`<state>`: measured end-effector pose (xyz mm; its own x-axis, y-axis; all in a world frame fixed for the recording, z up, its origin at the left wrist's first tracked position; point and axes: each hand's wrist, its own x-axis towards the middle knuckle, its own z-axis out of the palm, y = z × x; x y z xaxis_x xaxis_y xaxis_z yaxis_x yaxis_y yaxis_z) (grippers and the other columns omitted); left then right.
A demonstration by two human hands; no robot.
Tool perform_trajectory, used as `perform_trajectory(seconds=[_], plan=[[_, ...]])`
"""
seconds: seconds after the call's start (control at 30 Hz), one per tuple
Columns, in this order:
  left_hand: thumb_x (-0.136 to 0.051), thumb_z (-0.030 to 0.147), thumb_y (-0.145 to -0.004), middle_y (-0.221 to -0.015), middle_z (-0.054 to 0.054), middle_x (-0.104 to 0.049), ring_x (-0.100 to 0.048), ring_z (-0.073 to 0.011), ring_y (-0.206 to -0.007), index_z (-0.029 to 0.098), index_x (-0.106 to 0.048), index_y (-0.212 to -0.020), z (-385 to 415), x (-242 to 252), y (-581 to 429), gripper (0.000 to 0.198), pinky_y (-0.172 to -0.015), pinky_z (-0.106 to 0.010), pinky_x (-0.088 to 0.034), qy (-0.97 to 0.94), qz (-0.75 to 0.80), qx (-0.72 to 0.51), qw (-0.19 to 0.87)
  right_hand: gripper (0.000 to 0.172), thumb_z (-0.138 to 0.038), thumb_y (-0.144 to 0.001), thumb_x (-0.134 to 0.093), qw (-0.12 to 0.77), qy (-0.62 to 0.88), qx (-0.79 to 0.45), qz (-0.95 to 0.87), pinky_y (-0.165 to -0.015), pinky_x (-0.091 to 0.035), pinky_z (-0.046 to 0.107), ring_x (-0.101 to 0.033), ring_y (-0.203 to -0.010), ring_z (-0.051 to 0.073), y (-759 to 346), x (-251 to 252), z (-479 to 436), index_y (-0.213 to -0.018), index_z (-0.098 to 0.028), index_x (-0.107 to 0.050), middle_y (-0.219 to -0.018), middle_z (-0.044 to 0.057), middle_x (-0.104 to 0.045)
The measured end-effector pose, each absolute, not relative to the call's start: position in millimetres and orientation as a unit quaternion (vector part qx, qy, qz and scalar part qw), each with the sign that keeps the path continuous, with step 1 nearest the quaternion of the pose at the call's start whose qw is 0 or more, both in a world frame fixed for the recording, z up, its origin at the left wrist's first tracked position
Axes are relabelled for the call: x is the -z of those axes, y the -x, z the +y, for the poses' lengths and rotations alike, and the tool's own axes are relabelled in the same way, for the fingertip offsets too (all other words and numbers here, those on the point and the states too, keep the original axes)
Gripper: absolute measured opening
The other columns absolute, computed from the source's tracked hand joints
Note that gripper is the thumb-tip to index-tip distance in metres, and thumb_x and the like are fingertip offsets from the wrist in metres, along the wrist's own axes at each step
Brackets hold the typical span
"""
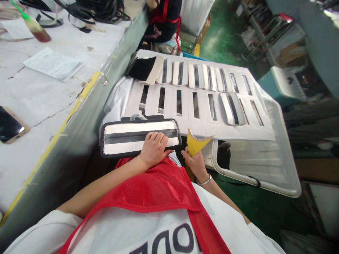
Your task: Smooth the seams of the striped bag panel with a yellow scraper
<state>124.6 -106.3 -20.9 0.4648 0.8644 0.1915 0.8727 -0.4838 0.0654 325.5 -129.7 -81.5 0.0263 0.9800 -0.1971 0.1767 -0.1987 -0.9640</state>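
Note:
A long flat piece [132, 135], white with a black stripe down its middle and a black edge, lies across my lap. My left hand [154, 147] rests on its right part with the fingers curled down over the stripe. My right hand [195, 163] is closed on a yellow curved scraper [196, 143] that points up, just right of the piece's end. A silver bracelet sits on that wrist.
A white slotted board [185, 121] ahead carries several white-and-black pieces [201, 76] in rows, resting on a white plastic bin [275, 176]. A long grey worktable [39, 102] at left holds papers, a phone [9, 125] and black straps. Another person in red and black [165, 17] sits beyond.

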Motion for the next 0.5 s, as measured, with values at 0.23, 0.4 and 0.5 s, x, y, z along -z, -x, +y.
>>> perform_trajectory(seconds=[0.23, 0.4, 0.5], plan=[[-0.051, 0.052, -0.086, -0.1, -0.01, -0.057, -0.046, -0.0265, -0.095, 0.017, -0.059, -0.093, -105.1, 24.6, -121.8, 0.037, -0.083, -0.042, -0.037, 0.859, -0.501, 0.109, -0.005, 0.036, -0.053, -0.081, -0.055, 0.377, 0.584, -0.561, -0.45, -0.049, -0.041, 0.026, -0.048, -0.049, 0.012, -313.7, 52.5, -137.7, -0.066, -0.021, -0.05, -0.054, -0.001, -0.052], [-0.059, 0.044, -0.083, -0.107, -0.01, -0.057, -0.046, -0.0266, -0.098, 0.016, -0.06, -0.094, -107.2, 22.7, -121.5, 0.03, -0.086, -0.041, -0.038, 0.859, -0.498, 0.116, -0.024, 0.041, -0.058, -0.081, -0.055, 0.206, 0.516, -0.754, -0.352, -0.034, -0.035, 0.023, -0.049, -0.038, 0.012, -352.1, 25.5, -150.3, -0.071, -0.019, -0.05, -0.055, -0.001, -0.055], [-0.058, 0.041, -0.085, -0.109, -0.01, -0.057, -0.046, -0.0262, -0.099, 0.015, -0.06, -0.094, -107.0, 22.9, -119.8, 0.028, -0.086, -0.04, -0.04, 0.863, -0.49, 0.12, -0.039, 0.032, -0.048, -0.078, -0.063, 0.227, 0.51, -0.749, -0.356, -0.038, -0.038, 0.022, -0.053, -0.042, 0.012, -365.8, 23.5, -145.5, -0.079, -0.019, -0.05, -0.063, 0.0, -0.059]])
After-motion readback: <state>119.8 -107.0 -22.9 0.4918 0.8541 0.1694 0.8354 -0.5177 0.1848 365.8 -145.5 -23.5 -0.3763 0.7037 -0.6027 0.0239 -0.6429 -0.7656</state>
